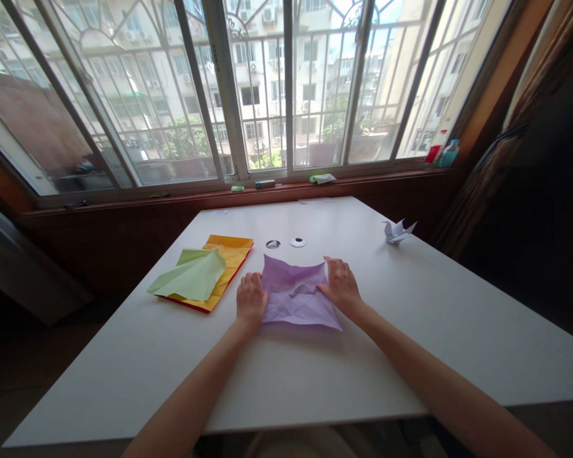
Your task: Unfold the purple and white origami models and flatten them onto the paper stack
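Note:
A creased square of purple paper (293, 294) lies on the white table (286, 375) in front of me. My left hand (251, 299) rests at the sheet's left edge with its fingers curled down on the paper. My right hand (340, 285) lies on the sheet's right side, fingers bent and pressing the paper near its upper right corner. Neither hand lifts the sheet off the table.
A light green sheet (193, 275) lies on a stack of yellow and orange paper (229, 251) to the left. A folded white paper crane (398, 231) stands at the far right. Two small round things (285, 243) lie behind the purple sheet. A window sill (267, 186) holds small items.

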Tool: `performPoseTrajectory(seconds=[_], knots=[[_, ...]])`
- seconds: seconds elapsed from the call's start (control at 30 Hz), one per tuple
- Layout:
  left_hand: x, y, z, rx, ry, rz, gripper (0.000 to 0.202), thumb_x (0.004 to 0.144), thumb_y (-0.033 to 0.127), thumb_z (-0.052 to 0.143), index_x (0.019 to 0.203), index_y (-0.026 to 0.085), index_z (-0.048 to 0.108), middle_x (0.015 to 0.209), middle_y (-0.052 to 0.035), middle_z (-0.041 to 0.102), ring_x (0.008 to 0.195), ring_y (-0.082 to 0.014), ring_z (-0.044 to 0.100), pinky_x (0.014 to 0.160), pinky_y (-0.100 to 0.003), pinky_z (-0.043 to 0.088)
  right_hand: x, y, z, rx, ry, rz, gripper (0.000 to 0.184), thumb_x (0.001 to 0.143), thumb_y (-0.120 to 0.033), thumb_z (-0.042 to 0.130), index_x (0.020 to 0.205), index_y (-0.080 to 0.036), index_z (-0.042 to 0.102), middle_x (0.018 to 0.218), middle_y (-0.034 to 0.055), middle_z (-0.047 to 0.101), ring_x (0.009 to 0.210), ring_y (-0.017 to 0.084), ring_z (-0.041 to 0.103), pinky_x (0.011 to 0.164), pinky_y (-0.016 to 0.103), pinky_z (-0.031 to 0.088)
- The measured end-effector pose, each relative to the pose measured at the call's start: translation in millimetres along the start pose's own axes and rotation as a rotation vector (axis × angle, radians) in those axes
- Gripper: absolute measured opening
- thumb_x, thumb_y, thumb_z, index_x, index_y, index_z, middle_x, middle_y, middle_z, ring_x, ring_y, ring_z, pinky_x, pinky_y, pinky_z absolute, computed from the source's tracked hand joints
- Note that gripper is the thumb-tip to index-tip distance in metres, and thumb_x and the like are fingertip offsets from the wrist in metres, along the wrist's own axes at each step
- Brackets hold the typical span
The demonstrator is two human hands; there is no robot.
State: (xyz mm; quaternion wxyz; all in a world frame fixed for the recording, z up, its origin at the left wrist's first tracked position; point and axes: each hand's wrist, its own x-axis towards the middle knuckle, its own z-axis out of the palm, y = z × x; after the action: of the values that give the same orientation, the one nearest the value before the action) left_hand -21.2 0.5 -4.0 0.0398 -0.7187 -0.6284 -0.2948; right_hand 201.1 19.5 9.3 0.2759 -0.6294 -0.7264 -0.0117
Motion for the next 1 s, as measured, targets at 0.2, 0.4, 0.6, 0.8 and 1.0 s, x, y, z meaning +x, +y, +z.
performPoseTrajectory(seconds=[0.2,0.4,0.6,0.8,1.0], knots=[[-2.5,13.2,-4.9,0.039,-0.226,0.486,0.033,0.079,0.0,0.039,0.095,0.023,0.056,0.116,-0.0029,0.055,0.107,-0.0149,0.05,0.092,-0.028,0.037,3.6,-1.0,-4.7,-0.013,-0.269,-0.272,0.024,0.069,-0.003,0.051,0.084,-0.019,0.062,0.08,0.0039,0.064,0.08,0.018,0.057,0.072,0.026,0.042],[-5.8,25.0,-2.8,0.131,-0.347,0.568,0.032,0.082,0.004,0.036,0.107,0.013,0.054,0.111,-0.0127,0.058,0.103,-0.0206,0.054,0.091,-0.034,0.037,19.3,-2.1,-9.8,-0.015,-0.438,-0.367,0.027,0.065,-0.003,0.05,0.074,-0.022,0.067,0.071,0.0006,0.067,0.066,0.015,0.059,0.061,0.022,0.04],[-14.8,48.6,17.8,0.177,-0.362,0.424,0.04,0.078,0.0,0.028,0.112,0.0,0.05,0.112,-0.0285,0.052,0.104,-0.0318,0.053,0.079,-0.043,0.043,31.4,-26.8,-8.3,-0.093,-0.497,-0.356,0.02,0.063,-0.002,0.053,0.059,-0.017,0.065,0.065,0.0082,0.066,0.064,0.021,0.061,0.062,0.028,0.043],[-14.9,53.3,34.3,0.061,-0.379,0.433,0.047,0.082,0.014,0.032,0.129,0.009,0.035,0.134,-0.017,0.038,0.125,-0.0248,0.033,0.101,-0.041,0.031,21.6,-55.5,18.3,-0.101,-0.387,-0.295,0.023,0.071,0.001,0.045,0.078,-0.009,0.064,0.088,0.0191,0.064,0.083,0.026,0.059,0.073,0.034,0.044],[-15.8,41.8,39.8,0.047,-0.359,0.256,0.055,0.087,0.031,0.027,0.132,0.0,0.027,0.138,-0.0208,0.029,0.129,-0.0286,0.024,0.104,-0.044,0.025,1.1,-47.2,41.9,-0.032,-0.235,-0.231,0.031,0.082,-0.006,0.031,0.101,-0.007,0.055,0.106,0.017,0.057,0.101,0.022,0.051,0.09,0.036,0.038]])
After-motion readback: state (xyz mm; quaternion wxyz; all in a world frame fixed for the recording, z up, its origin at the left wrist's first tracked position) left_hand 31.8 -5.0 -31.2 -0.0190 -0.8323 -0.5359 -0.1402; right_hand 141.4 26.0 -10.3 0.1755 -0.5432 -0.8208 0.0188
